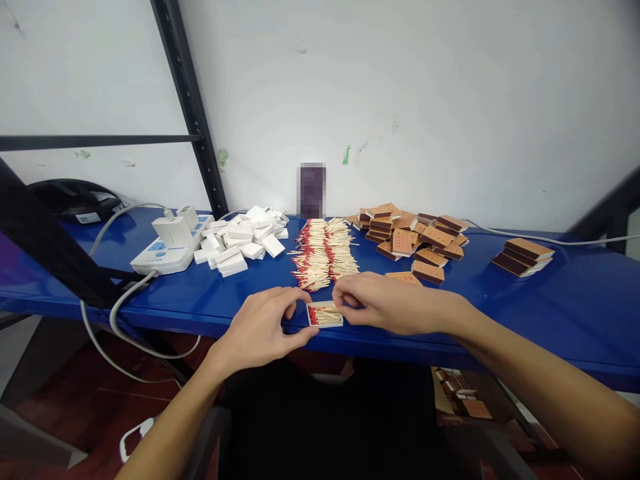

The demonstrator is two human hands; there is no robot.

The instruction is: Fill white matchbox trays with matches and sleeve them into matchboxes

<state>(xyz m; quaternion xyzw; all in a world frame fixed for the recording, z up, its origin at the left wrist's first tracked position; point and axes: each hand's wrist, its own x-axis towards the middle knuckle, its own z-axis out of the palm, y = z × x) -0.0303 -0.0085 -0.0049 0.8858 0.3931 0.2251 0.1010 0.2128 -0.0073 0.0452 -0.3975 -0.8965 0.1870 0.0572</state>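
Matches (325,316) fill a small white tray (329,325) at the near edge of the blue shelf (480,267), their red heads towards its left end. The left hand (270,320) holds that end, forefinger at the far corner and thumb at the near one, the gap between them just the tray's breadth. The right hand (385,303) is at the other end, thumb and forefinger drawn narrow; I cannot tell whether a match is between them.

Behind the tray, loose matches (320,257) run in two columns towards the back edge. To their left is a heap of white trays (243,237), and nearer the left end a power strip (165,259) with a charger (173,230) plugged in. Right of the columns, orange-and-brown matchboxes (403,242) lie jumbled; a neat stack of boxes (523,257) sits apart, towards the right end.
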